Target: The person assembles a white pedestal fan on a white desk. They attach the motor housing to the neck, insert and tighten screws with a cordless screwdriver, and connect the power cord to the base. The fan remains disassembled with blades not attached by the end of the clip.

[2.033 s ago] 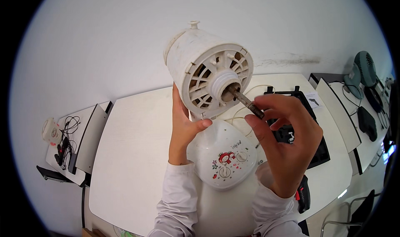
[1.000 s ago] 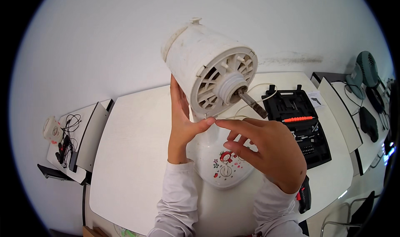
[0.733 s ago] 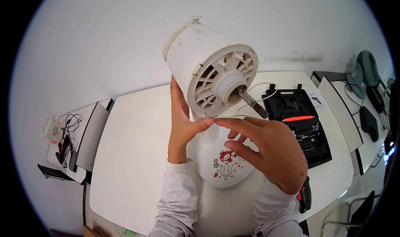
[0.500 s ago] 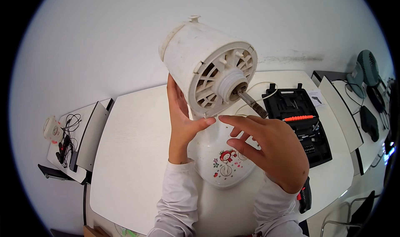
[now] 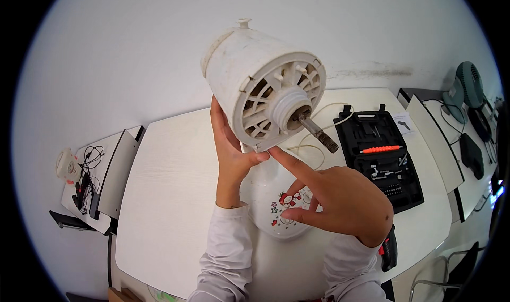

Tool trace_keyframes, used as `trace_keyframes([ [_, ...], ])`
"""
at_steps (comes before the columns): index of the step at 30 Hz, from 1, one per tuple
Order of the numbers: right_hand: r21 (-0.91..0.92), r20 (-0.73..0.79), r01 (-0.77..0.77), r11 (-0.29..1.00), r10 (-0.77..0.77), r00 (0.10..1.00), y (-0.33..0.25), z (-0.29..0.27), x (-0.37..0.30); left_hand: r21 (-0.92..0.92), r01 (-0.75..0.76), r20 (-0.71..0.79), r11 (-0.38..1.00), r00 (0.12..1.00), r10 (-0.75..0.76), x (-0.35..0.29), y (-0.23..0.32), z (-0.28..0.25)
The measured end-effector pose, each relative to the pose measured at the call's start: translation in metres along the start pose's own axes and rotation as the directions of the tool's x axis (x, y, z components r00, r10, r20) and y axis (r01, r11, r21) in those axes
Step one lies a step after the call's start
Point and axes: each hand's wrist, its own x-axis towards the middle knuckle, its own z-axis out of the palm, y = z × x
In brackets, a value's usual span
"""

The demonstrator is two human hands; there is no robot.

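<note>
A white fan motor housing fills the upper middle, tilted with its slotted front to the lower right. From that front juts a metal shaft with a threaded end. My left hand grips the housing from below and the left, thumb near the lower rim. Under the rim, the stretched index finger of my right hand meets the housing's bottom edge; its thumb and other fingers are apart and hold nothing. Below stands the white fan base with cartoon pictures, partly hidden by my right hand.
On the white table, a black tool case lies open at the right with an orange flexible shaft. A black and red power tool lies near my right sleeve. A pale cord curls behind. A green fan stands far right.
My right index finger has straightened and moved up-left to the housing's lower edge, while its thumb has shifted down-left. The housing has tilted very slightly.
</note>
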Motion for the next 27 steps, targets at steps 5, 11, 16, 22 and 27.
trace_keyframes([
  [5, -0.043, 0.003, -0.010, 0.999, 0.010, 1.000, 0.000, 0.003, 0.002, 0.004, 0.062, 0.054, 0.998, 0.997, -0.062, -0.001, 0.008, 0.001],
  [11, -0.042, 0.034, -0.037, 0.998, 0.038, 0.999, 0.001, 0.000, 0.000, 0.030, 0.099, 0.082, 0.995, 0.992, -0.101, -0.003, 0.008, 0.000],
  [16, 0.026, 0.014, -0.105, 0.994, 0.104, 0.994, 0.001, -0.011, -0.005, 0.050, 0.100, 0.101, 0.994, 0.989, -0.105, -0.001, 0.013, -0.002],
  [22, 0.125, 0.048, 0.038, 0.991, -0.044, 0.998, -0.002, -0.011, -0.008, 0.071, 0.070, 0.084, 0.995, 0.994, -0.076, -0.001, 0.011, -0.004],
  [27, 0.092, 0.000, 0.093, 0.991, -0.093, 0.996, -0.005, -0.001, 0.001, 0.074, 0.042, 0.019, 0.996, 0.999, -0.043, 0.002, 0.014, 0.000],
])
